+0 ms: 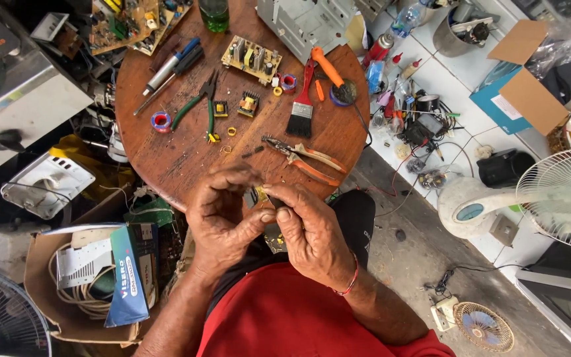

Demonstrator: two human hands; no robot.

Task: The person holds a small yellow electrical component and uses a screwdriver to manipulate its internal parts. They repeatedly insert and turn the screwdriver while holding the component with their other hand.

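Note:
My left hand (223,215) and my right hand (308,228) meet just below the near edge of a round wooden table (166,155). Together their fingertips pinch a small yellowish electronic part (261,196), mostly hidden by the fingers. A small circuit board (274,239) shows between the hands, lower down. On the table just beyond lie orange-handled pliers (305,158), green-handled pliers (196,102), a paintbrush with a red handle (302,106) and a yellow circuit board (254,59).
Screwdrivers (170,66), small tape rolls and loose parts dot the table. A cardboard box with cables (84,277) sits at the left, fans (560,198) at the right. Tangled wires and bottles (411,125) lie on the white tiles past the table.

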